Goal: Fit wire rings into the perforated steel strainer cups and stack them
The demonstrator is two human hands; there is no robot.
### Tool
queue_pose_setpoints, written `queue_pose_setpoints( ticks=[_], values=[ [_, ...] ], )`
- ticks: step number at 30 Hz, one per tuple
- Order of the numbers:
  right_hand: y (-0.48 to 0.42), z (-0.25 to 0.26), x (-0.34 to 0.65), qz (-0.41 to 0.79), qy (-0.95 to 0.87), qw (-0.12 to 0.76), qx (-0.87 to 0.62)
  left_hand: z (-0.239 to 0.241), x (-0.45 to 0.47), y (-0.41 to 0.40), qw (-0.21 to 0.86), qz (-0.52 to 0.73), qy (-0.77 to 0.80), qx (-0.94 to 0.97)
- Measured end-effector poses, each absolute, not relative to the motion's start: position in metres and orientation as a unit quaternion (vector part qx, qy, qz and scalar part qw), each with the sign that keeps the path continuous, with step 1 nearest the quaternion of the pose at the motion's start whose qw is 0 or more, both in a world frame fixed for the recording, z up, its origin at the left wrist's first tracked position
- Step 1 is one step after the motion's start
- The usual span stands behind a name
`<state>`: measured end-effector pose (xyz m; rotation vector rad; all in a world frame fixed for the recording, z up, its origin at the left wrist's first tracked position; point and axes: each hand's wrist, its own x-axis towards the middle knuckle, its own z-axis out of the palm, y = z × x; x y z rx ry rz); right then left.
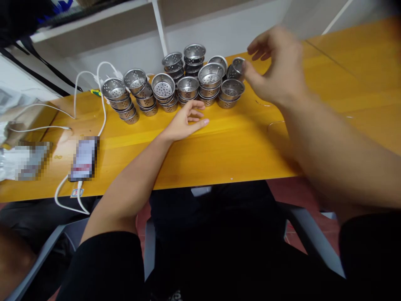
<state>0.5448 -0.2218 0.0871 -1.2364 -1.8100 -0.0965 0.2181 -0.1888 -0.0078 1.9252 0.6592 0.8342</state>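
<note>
Several small perforated metal cups, like strainer baskets, stand in stacks along the back of the table. My left hand is at the table's middle with its fingers apart and nothing in them, just in front of a short cup stack. My right hand, somewhat blurred, is raised at the right end of the stacks. Its thumb and fingers are spread, and table shows between them. The thumb tip overlaps the edge of a tilted cup; I cannot tell whether they touch. Below that cup sits a low stack.
A phone with a white cable lies on the left of the yellow wooden table. More white cables loop behind it. Thin wire-like strands lie at right. Another person's arm shows at lower left. A shelf backs the table.
</note>
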Motion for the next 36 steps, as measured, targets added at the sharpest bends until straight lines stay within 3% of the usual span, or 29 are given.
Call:
queue_pose_setpoints(
  ticks=[6, 15, 27, 36],
  values=[
    [-0.141, 0.131, 0.508, 0.001, -0.743, 0.416, -0.524, -0.008, 0.220, -0.190, 0.456, 0.331, 0.269, 0.781],
    [-0.062, 0.172, 0.436, 0.036, -0.766, 0.121, -0.630, -0.007, 0.216, -0.192, 0.443, 0.328, 0.291, 0.782],
    [-0.021, 0.158, 0.483, 0.013, -0.700, 0.116, -0.704, -0.011, 0.216, -0.191, 0.440, 0.313, 0.292, 0.790],
    [-0.062, 0.160, 0.557, 0.008, -0.583, 0.121, -0.803, -0.012, 0.214, -0.188, 0.429, 0.306, 0.291, 0.799]
  ],
)
